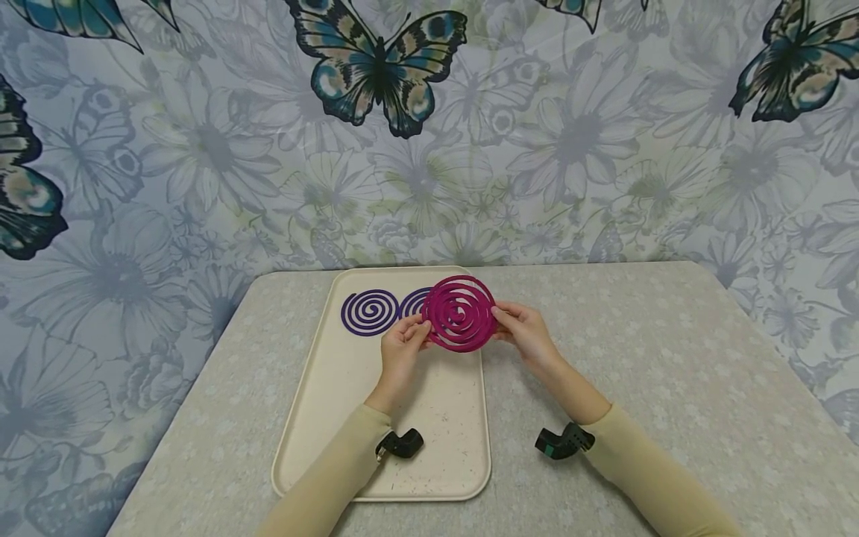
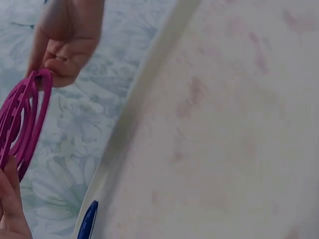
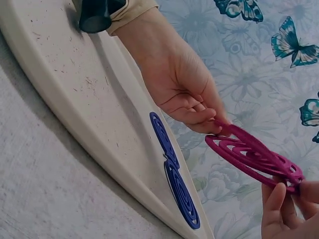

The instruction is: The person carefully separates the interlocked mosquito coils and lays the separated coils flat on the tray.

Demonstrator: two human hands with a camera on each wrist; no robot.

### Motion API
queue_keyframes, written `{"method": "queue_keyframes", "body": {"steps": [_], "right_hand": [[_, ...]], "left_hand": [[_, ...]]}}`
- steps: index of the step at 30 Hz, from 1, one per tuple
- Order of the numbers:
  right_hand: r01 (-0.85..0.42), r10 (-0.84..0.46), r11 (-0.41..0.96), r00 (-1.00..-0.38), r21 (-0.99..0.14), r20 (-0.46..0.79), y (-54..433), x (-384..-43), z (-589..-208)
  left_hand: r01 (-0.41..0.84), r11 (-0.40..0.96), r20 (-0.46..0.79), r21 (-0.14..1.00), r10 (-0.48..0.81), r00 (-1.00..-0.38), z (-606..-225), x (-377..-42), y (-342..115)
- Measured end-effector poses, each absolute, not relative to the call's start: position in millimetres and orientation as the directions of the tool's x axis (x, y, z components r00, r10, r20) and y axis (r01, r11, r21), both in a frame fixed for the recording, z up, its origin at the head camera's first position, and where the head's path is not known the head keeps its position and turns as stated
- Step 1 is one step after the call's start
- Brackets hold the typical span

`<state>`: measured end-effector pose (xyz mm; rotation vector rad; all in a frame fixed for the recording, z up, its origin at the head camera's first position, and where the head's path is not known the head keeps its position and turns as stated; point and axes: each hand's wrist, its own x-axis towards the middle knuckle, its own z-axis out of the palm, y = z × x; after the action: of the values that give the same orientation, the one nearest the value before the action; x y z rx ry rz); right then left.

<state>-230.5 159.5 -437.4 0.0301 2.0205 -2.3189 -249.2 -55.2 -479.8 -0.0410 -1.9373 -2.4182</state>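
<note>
Both hands hold a pair of magenta mosquito coils [image 1: 459,313] up over the tray's far right part. My left hand [image 1: 401,349] pinches the left rim between thumb and fingers. At the opposite rim, my right hand [image 1: 530,334] pinches with thumb and fingertips. The right wrist view shows the magenta rings [image 3: 249,154] edge-on, with gaps between layers that spread apart. Behind them, a purple-blue mosquito coil [image 1: 370,312] lies flat on the tray. Beside it lies a second purple-blue coil [image 1: 411,300], partly hidden by the magenta pair.
The cream tray [image 1: 382,447] has a raised rim and dark crumbs scattered over its right side. It rests on a table with a pale patterned cover [image 1: 624,335]. A butterfly-print curtain [image 1: 429,186] hangs behind the table. Each wrist wears a black camera [image 1: 403,444].
</note>
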Motion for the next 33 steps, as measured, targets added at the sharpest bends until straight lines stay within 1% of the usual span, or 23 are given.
{"method": "queue_keyframes", "body": {"steps": [3,5,8,11,18,22,26,29,33], "right_hand": [[0.069,-0.050,-0.200,-0.997,-0.977,-0.060,158.2,-230.0,-436.2],[0.084,-0.069,-0.239,-0.995,-0.967,-0.070,158.0,-229.2,-434.7],[0.121,-0.105,-0.280,-0.990,-0.952,-0.095,157.4,-227.9,-432.2],[0.121,-0.142,-0.278,-0.986,-0.953,-0.084,156.1,-226.8,-430.7],[0.023,-0.203,-0.250,-0.979,-0.968,0.029,152.9,-226.4,-435.4],[0.004,-0.163,-0.229,-0.986,-0.973,0.034,152.2,-226.9,-438.8],[-0.014,-0.094,-0.196,-0.995,-0.981,0.033,152.1,-227.1,-440.0],[-0.031,-0.075,-0.218,-0.996,-0.975,0.049,152.0,-226.3,-438.3],[-0.064,-0.060,-0.222,-0.995,-0.973,0.079,152.9,-225.6,-437.6]], "left_hand": [[-0.023,-0.324,-0.025,0.946,-0.003,-1.000,-476.8,-249.9,-56.8],[-0.043,-0.380,-0.047,0.924,-0.002,-0.999,-475.6,-250.5,-57.5],[-0.011,-0.378,-0.019,0.926,-0.016,-1.000,-474.9,-250.7,-58.2],[0.015,-0.365,0.011,0.931,-0.013,-1.000,-475.0,-250.1,-58.4],[0.010,-0.408,0.025,0.913,0.032,-0.999,-472.3,-249.1,-58.1],[0.083,-0.364,0.090,0.928,0.002,-0.996,-471.4,-248.1,-57.6],[0.171,-0.270,0.166,0.948,-0.040,-0.985,-471.0,-246.5,-57.0],[0.186,-0.243,0.175,0.952,-0.064,-0.982,-470.1,-245.9,-57.0],[0.176,-0.257,0.159,0.950,-0.087,-0.983,-469.9,-245.8,-56.4]]}}
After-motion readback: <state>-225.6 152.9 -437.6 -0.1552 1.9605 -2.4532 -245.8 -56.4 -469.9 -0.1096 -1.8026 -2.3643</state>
